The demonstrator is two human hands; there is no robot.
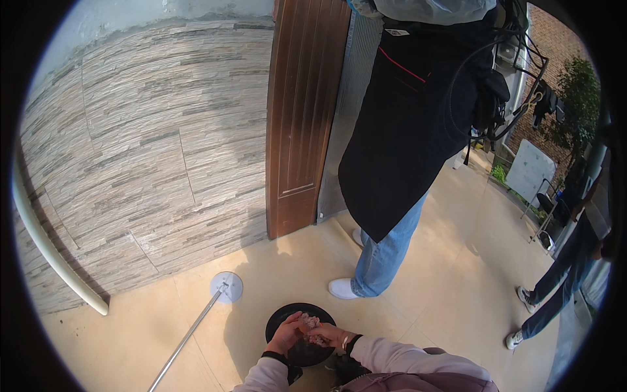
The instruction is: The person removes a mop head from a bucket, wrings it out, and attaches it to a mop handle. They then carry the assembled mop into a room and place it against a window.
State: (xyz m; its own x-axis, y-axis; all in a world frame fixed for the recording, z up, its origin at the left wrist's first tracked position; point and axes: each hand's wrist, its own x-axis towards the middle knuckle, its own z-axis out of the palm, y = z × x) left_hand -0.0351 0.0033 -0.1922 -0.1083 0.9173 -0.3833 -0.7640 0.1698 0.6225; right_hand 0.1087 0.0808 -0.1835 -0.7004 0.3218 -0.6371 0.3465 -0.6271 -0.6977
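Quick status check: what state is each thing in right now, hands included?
left hand: over the black pan, fingers closed on the pale pinkish lump
right hand: over the pan, gripping the same lump
pinkish lump: held between both hands, above the pan
black pan: flat on the floor
brown door: standing open
metal pole: slanted, round white base on the floor

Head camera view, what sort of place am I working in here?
Probably an outdoor patio or entrance just outside a house. A stone-clad wall meets a brown wooden door, the ground is pale tiled floor in sunlight, and a brick wall with a green shrub stands beyond.
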